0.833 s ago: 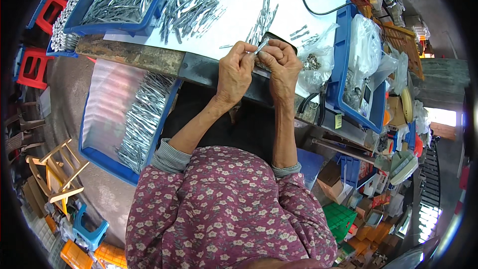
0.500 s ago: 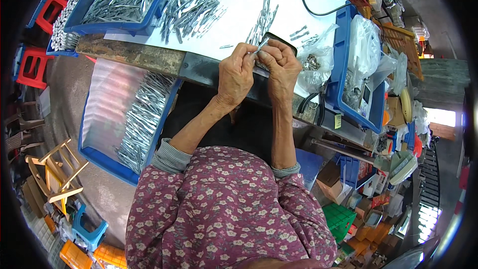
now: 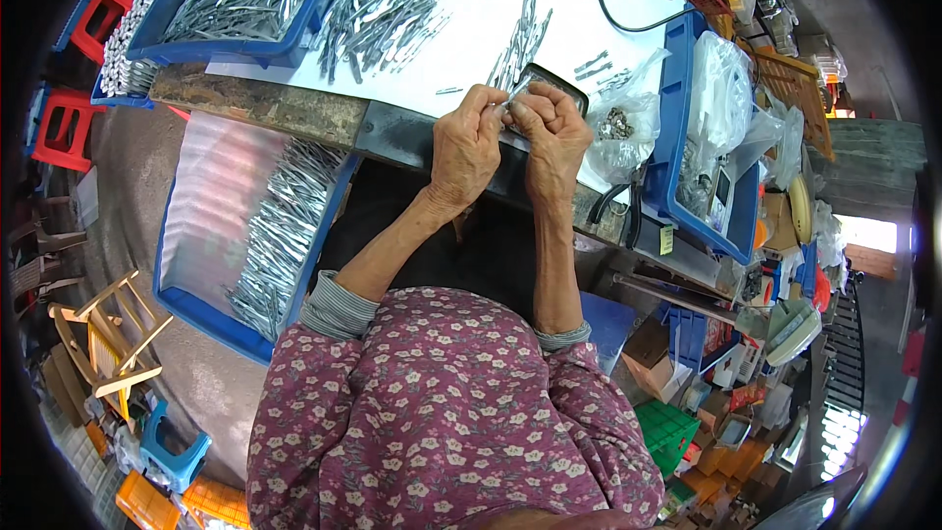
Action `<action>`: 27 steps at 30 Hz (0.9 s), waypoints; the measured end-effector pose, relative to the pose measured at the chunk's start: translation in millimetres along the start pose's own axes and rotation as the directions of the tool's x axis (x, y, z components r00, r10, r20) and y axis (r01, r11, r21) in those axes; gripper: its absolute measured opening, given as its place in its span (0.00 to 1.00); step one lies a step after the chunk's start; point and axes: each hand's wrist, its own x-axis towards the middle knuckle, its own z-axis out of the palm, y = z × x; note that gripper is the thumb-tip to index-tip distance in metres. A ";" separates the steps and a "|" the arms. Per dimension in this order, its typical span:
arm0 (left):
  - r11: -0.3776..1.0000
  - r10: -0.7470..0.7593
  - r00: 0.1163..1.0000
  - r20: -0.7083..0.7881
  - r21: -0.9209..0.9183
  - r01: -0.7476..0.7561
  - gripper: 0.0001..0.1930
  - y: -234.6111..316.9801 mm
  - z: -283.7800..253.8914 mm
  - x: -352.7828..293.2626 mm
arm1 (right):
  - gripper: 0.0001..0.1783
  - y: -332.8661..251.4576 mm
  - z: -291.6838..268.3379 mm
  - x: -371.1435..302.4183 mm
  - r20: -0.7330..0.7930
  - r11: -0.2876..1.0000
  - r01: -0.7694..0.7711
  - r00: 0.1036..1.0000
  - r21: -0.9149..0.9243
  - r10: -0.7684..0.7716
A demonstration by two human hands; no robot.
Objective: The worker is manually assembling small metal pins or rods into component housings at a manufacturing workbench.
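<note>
My left hand (image 3: 465,149) and my right hand (image 3: 555,142) meet at the near edge of the white-topped table, fingertips pinched together. Between them is a thin silvery metal strip (image 3: 514,93), its lower part hidden by the fingers. Just behind the right hand lies a small dark-rimmed tray (image 3: 583,98), mostly covered by that hand. A narrow bunch of similar metal strips (image 3: 522,37) spreads beyond the fingertips. To the right of my right hand sits a clear plastic bag (image 3: 636,142) with small metal parts (image 3: 616,125) in it.
Larger heaps of metal strips (image 3: 378,29) lie at left, beside a full blue bin (image 3: 299,47). Below the table edge stands another blue bin (image 3: 221,319). On the right are a blue tray (image 3: 677,59) of plastic bags, black-handled pliers (image 3: 634,216) and a black cable (image 3: 601,5).
Both hands keep their pinch on the metal strip at the table edge. My right hand has shifted very slightly left, and the view has moved a little.
</note>
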 end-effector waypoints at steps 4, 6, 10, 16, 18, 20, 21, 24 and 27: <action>0.999 -0.032 0.999 0.011 -0.019 0.033 0.05 2.3 0.2 0.9 | 0.11 0.5 0.6 -0.6 -0.014 1.000 -0.026 1.000 0.008 0.026; 0.998 -0.059 0.998 0.019 -0.001 0.059 0.05 2.8 0.7 1.3 | 0.11 2.4 0.5 -0.2 -0.019 1.000 -0.020 1.000 0.015 0.020; 0.999 -0.044 0.999 0.009 -0.032 0.044 0.05 1.1 2.2 1.2 | 0.10 4.6 2.9 -1.7 -0.024 1.000 -0.008 1.000 0.031 0.009; 0.993 -0.077 0.997 -0.009 -0.096 0.076 0.05 0.5 3.2 1.4 | 0.09 7.8 3.5 -0.8 -0.021 0.999 0.000 1.000 0.047 0.001; 0.995 -0.072 0.997 -0.009 -0.066 0.071 0.05 0.1 3.4 1.4 | 0.09 9.0 3.4 -0.7 -0.019 0.999 0.003 1.000 0.047 -0.002; 0.995 -0.066 0.998 -0.008 -0.076 0.065 0.05 -2.4 3.5 1.1 | 0.09 9.4 4.4 -1.2 -0.014 0.999 0.004 1.000 0.049 -0.004; 0.994 -0.059 0.998 -0.005 -0.087 0.059 0.05 -3.2 3.4 1.0 | 0.09 8.7 5.0 -1.6 -0.012 1.000 0.026 1.000 0.011 -0.026; 0.994 -0.081 0.997 -0.001 -0.075 0.081 0.05 -1.1 1.6 1.1 | 0.09 6.1 7.8 -3.7 -0.019 0.998 0.050 0.999 -0.030 -0.050; 0.996 -0.066 0.998 0.001 -0.059 0.066 0.05 -1.4 1.4 2.1 | 0.10 7.7 7.9 -4.9 -0.039 0.996 0.070 0.997 -0.063 -0.073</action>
